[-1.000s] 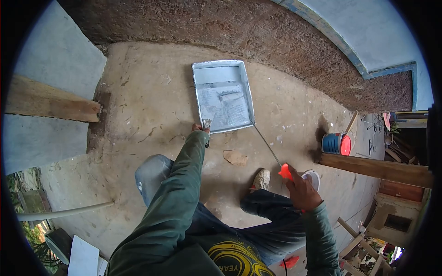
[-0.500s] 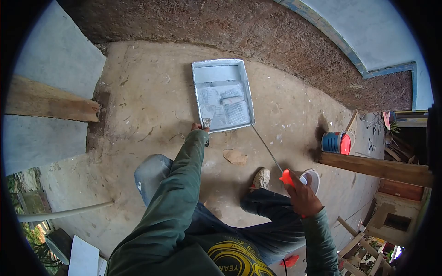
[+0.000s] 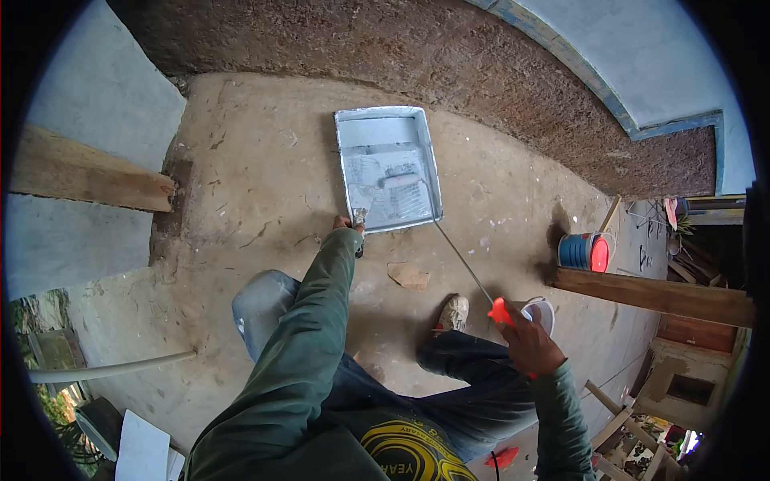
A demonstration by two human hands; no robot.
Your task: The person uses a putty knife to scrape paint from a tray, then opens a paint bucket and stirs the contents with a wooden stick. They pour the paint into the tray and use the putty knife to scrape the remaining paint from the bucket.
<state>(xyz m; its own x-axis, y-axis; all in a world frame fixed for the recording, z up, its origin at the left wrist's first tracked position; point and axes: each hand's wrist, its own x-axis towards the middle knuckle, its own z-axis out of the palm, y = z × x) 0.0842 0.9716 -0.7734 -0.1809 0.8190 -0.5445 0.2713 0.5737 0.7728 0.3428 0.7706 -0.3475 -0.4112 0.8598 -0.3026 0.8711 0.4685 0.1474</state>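
Note:
A paint tray (image 3: 348,172) coated with pale blue-white paint lies on the floor. My left hand (image 3: 345,224) is closed at its near left corner, with the fingers partly hidden beside a small paint-smeared metallic piece (image 3: 360,215) whose kind I cannot make out. My right hand (image 3: 531,341) grips the red handle (image 3: 501,312) of a paint roller (image 3: 401,181). The roller's long thin rod (image 3: 465,260) runs over the tray's near right edge. Its paint-covered sleeve rests on the tray's ribbed slope, lying crosswise.
A white bucket (image 3: 539,314) stands beside my right hand. Farther right is a blue bucket (image 3: 576,251) with something red at its side, near a wooden beam (image 3: 650,296). A flat brown scrap (image 3: 409,276) lies before my shoe (image 3: 454,313). A rough brown wall base (image 3: 385,48) runs behind the tray.
The roller sleeve has shifted slightly left and toward me on the tray's slope. The rod's crossing point on the tray edge has moved a little left. My left hand stays at the corner.

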